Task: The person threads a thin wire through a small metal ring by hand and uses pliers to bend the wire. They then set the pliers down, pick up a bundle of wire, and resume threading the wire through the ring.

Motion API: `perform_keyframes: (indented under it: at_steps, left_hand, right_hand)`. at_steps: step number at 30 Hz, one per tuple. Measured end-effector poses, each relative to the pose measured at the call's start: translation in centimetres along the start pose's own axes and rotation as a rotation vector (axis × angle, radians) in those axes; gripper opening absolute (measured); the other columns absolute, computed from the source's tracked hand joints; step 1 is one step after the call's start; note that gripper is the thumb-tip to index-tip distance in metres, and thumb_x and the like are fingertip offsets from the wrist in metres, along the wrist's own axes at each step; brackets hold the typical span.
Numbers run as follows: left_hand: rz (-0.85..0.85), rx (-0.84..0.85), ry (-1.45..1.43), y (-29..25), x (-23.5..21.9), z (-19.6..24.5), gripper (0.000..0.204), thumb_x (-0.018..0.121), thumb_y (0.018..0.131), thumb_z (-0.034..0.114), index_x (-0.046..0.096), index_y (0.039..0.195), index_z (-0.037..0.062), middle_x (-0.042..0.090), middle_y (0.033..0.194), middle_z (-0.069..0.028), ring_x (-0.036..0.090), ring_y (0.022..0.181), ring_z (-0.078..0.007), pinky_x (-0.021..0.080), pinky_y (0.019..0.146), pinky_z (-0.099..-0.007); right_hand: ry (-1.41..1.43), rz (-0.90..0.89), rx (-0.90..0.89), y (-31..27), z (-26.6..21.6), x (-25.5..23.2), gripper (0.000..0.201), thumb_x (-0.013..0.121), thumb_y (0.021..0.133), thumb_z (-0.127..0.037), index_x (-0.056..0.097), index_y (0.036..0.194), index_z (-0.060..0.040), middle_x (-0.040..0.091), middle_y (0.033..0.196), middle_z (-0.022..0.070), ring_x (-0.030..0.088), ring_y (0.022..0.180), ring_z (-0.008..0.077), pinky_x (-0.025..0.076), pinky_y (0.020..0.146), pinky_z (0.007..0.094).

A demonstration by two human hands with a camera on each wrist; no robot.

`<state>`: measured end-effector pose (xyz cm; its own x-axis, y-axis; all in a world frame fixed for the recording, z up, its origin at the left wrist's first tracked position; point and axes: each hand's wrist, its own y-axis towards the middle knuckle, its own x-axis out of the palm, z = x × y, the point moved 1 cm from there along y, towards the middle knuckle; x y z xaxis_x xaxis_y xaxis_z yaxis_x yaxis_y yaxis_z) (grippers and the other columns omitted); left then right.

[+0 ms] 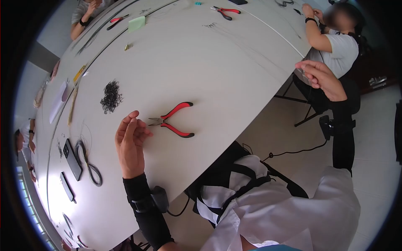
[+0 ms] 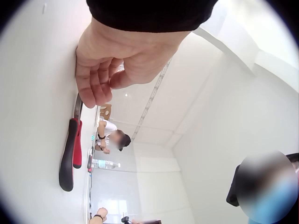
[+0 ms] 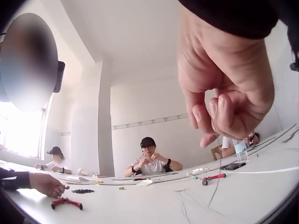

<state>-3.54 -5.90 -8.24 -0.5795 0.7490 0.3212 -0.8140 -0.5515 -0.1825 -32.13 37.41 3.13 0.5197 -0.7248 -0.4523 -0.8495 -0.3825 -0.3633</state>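
Note:
My left hand [image 1: 130,144] is over the table beside the jaws of red-and-black needle-nose pliers [image 1: 176,131]. Its fingers [image 2: 96,88] are bent with the thumb close against them; I cannot tell whether something thin is between them. The pliers lie spread on the tabletop. Raised past the table's right edge, my right hand [image 1: 324,79] pinches a thin dark wire [image 3: 216,186], which trails down from the fingers in the right wrist view. A pile of small black bent wire pieces [image 1: 111,97] sits beyond the left hand.
Across the white table [image 1: 226,83] lie more pliers [image 1: 226,11], loose thin wires [image 1: 247,39], a green paper [image 1: 136,24], a coiled wire bundle [image 1: 89,163] and dark phones [image 1: 73,160]. Other people sit around it, one at the right [image 1: 339,46].

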Motion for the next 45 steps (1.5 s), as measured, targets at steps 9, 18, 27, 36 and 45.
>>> perform_keyframes:
  at_steps: [9,18,27,36,45]
  left_hand:
    - [0.025,-0.005,-0.025,0.0,-0.1,0.1,0.024,0.053,0.105,0.011,0.058,0.123,-0.0029,0.064,0.088,-0.0061,0.063,0.075,-0.0144,0.055,0.072,-0.0294]
    - [-0.030,-0.005,-0.019,0.1,-0.6,-0.3,0.024,0.052,0.106,0.013,0.060,0.125,0.0008,0.065,0.090,-0.0027,0.064,0.077,-0.0103,0.056,0.074,-0.0262]
    - [0.019,0.003,-0.011,0.1,-0.2,-0.1,0.022,0.053,0.105,0.011,0.060,0.121,-0.0026,0.065,0.088,-0.0051,0.063,0.073,-0.0128,0.055,0.070,-0.0286]
    - [0.033,-0.015,0.007,0.2,0.1,0.1,0.021,0.053,0.105,0.012,0.063,0.118,-0.0018,0.065,0.086,-0.0035,0.063,0.073,-0.0110,0.056,0.071,-0.0277]
    - [0.018,-0.011,0.017,0.1,0.1,0.1,0.022,0.055,0.105,0.013,0.062,0.120,-0.0010,0.065,0.087,-0.0032,0.064,0.074,-0.0103,0.055,0.071,-0.0254]
  right_hand:
    - [-0.618,0.097,0.085,0.0,6.6,2.9,0.066,0.066,0.095,-0.047,0.057,0.133,0.0058,0.069,0.106,0.0128,0.067,0.083,0.0178,0.056,0.071,0.0291]
    - [-0.560,0.202,-0.146,4.8,11.2,3.8,0.048,0.075,0.088,-0.023,0.059,0.122,0.0072,0.069,0.114,0.0153,0.065,0.101,0.0204,0.051,0.088,0.0321]
    - [-0.420,0.347,-0.130,8.2,14.3,0.0,0.038,0.074,0.088,-0.028,0.071,0.108,0.0040,0.075,0.097,0.0149,0.071,0.092,0.0236,0.054,0.084,0.0336]
    - [-0.429,0.048,-0.272,2.0,1.5,5.4,0.035,0.060,0.103,-0.026,0.061,0.131,-0.0047,0.065,0.106,0.0078,0.060,0.099,0.0149,0.048,0.091,0.0308]
    - [-0.292,-0.032,-0.464,15.1,-4.7,18.4,0.045,0.054,0.097,-0.027,0.062,0.130,0.0016,0.066,0.127,0.0208,0.061,0.122,0.0311,0.049,0.102,0.0385]
